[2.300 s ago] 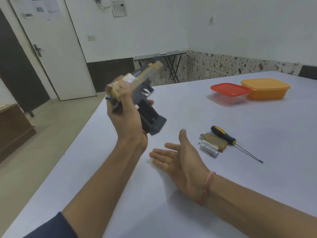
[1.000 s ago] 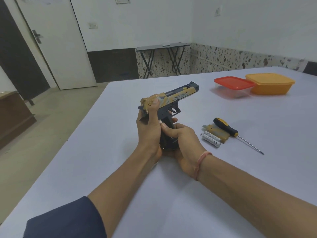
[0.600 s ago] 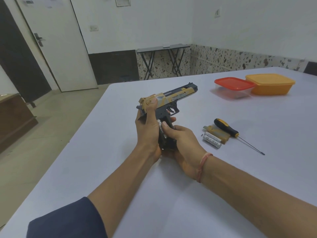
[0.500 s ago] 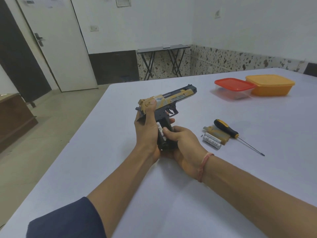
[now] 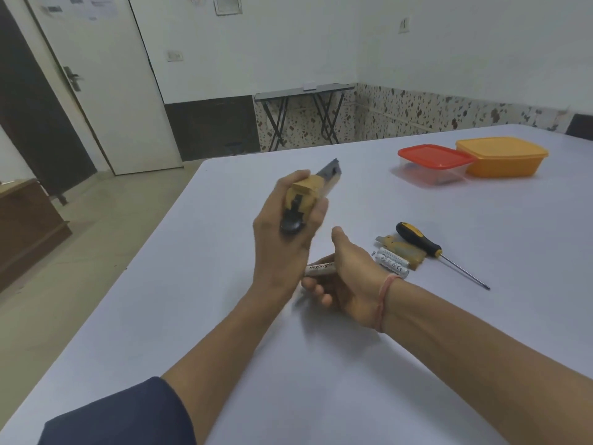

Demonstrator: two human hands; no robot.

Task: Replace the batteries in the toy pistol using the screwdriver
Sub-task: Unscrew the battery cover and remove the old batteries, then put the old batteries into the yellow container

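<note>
Gripping the toy pistol (image 5: 305,200) round its handle, the left hand (image 5: 279,252) holds it raised above the counter (image 5: 208,316). Just right, the right hand (image 5: 349,284) cradles a battery (image 5: 321,269) in curled fingers. Two loose batteries (image 5: 393,263) and the screwdriver (image 5: 417,239) lie beyond.

White walls (image 5: 288,43), white door (image 5: 106,91), folding table (image 5: 305,89), speckled skirting (image 5: 417,114)

The screwdriver (image 5: 417,239) is lying on the tabletop (image 5: 513,236), the cover (image 5: 402,250) and two batteries (image 5: 393,264) sitting just left of it, two lidded boxes (image 5: 436,159) standing well behind it. Farther left, the left hand (image 5: 279,248) is gripping the toy pistol (image 5: 308,194), the right hand (image 5: 349,284) a third battery (image 5: 321,270).
</note>
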